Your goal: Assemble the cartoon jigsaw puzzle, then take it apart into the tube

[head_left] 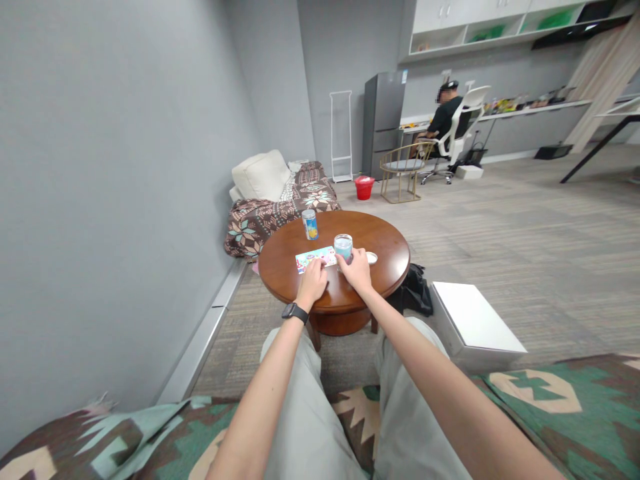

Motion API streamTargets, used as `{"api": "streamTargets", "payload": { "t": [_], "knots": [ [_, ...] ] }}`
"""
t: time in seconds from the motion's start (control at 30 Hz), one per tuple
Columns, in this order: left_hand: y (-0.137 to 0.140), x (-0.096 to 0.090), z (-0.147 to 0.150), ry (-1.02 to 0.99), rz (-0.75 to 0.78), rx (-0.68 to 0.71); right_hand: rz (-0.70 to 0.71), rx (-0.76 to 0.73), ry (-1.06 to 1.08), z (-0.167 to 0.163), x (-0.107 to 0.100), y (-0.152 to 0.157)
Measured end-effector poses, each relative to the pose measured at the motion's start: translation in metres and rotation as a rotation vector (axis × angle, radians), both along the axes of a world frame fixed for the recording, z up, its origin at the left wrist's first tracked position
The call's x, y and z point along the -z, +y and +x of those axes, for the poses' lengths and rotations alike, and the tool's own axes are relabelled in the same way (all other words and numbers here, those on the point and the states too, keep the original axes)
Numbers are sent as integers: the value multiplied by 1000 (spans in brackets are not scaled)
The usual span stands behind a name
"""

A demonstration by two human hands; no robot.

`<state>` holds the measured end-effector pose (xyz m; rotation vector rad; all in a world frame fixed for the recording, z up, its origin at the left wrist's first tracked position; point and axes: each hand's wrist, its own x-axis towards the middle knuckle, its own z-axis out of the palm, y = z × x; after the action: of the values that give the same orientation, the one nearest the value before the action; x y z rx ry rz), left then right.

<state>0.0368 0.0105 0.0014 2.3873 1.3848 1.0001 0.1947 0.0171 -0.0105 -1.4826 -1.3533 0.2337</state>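
Note:
A clear glass (343,244) of pale blue liquid stands at the middle of the round wooden table (377,230). My right hand (356,268) is wrapped around its lower right side, thumb at the front. Left of the glass lies a colourful printed card (306,260). The fingers of my left hand (313,281) rest near the card's lower right edge, slightly bent and without a visible grip; their tips are partly hidden. A small white round lid or dish (371,258) sits just right of my right hand. Farther back stands a blue and yellow can (310,225).
A patterned sofa (310,187) with a cream cushion is behind the table. To the right on the floor are a white box (473,317) and a black bag (419,290). A red bucket (364,188), a gold-framed chair (406,167) and a seated person (445,117) are farther back.

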Motion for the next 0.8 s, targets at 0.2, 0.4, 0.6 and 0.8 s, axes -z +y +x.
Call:
{"api": "streamTargets", "payload": {
  "t": [0.2, 0.4, 0.6, 0.8],
  "knots": [
    [-4, 5, 9, 355, 82, -135, -4, 171, 105, 1, 0, 1],
    [-1, 8, 10, 444, -104, -173, -7, 133, 117, 6, 6, 4],
    [-4, 6, 10, 421, -57, -166, 25, 112, 58, 9, 12, 9],
    [-5, 6, 10, 420, -65, -167, -3, 222, 53, 10, 14, 9]
  ]
}}
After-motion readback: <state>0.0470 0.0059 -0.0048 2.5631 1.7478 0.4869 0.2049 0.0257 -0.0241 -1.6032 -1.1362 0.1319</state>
